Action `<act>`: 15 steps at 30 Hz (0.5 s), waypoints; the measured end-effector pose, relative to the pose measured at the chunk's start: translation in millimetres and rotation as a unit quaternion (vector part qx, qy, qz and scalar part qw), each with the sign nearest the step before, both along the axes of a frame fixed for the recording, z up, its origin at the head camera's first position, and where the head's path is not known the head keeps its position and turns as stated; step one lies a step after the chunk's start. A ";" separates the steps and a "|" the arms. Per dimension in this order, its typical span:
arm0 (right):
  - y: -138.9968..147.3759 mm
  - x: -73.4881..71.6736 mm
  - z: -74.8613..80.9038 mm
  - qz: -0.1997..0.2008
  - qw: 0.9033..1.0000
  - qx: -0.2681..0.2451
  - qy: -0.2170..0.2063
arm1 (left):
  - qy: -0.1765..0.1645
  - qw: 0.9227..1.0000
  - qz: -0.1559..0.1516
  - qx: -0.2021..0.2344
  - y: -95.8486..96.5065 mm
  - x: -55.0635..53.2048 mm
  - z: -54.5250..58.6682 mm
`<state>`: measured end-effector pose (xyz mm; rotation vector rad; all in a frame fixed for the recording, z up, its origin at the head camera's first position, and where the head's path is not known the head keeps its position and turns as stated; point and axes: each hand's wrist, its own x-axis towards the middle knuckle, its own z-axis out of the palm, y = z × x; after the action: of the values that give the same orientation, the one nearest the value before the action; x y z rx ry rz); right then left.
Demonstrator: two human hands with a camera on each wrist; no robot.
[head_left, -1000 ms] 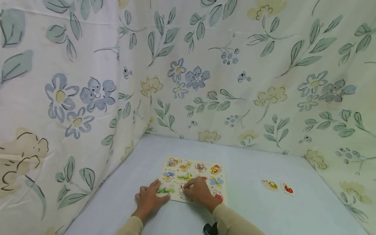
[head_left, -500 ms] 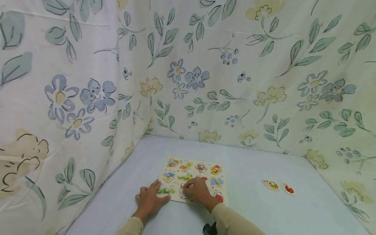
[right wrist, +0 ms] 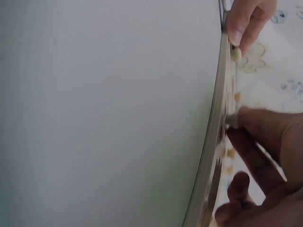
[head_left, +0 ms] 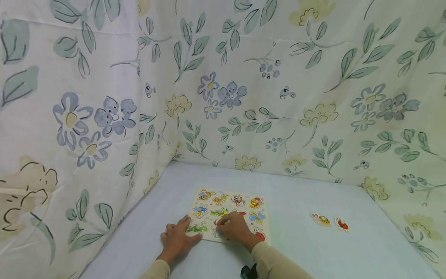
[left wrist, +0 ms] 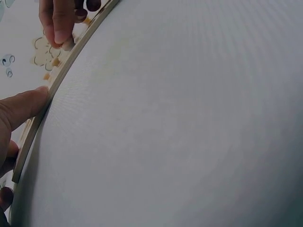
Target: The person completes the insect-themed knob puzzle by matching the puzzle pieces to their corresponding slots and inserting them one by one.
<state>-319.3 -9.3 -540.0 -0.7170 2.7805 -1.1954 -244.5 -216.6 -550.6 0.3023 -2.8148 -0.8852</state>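
A wooden peg puzzle board (head_left: pixel 240 193) with several insect pictures lies on the table. My left hand (head_left: pixel 178 237) holds its near left corner, thumb at the front edge and fingers along the left side; in the left wrist view the thumb (left wrist: pixel 35 100) touches the board's rim. Over the front row, my right hand (head_left: pixel 237 229) pinches the small knob (right wrist: pixel 231 120) of a puzzle piece (head_left: pixel 218 229), mostly hidden beneath the fingers. Left of it lies a green insect piece (head_left: pixel 197 228); to its right is a ladybug piece (head_left: pixel 259 235).
Off to the right, two loose pieces lie on the white table (head_left: pixel 299 255): a yellow-shelled one (head_left: pixel 321 219) and a red one with dark spots (head_left: pixel 342 224). Floral cloth (head_left: pixel 251 139) rises behind and to the left. A black object (head_left: pixel 249 272) shows beside the right sleeve.
Both hands stay at the same places on the board, the right still pinching the knob. The head view shifts very slightly.
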 end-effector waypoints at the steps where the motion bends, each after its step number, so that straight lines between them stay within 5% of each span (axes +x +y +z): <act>1: 2.3 -0.5 -0.6 0.006 1.000 -0.005 -0.003 | -0.001 1.000 0.000 0.000 0.2 0.0 -0.6; 7: 20.6 -1.3 9.5 0.025 0.996 -0.072 -0.045 | -0.003 1.000 0.006 0.007 2.6 -1.3 -4.7; 15: 52.5 -4.8 43.2 0.009 0.973 -0.207 -0.102 | -0.002 1.000 0.009 0.011 3.2 -2.2 -2.6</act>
<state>-324.0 43.1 -496.8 -0.5932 2.3775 -1.7601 -246.7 -213.4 -553.2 0.3318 -2.8021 -0.9143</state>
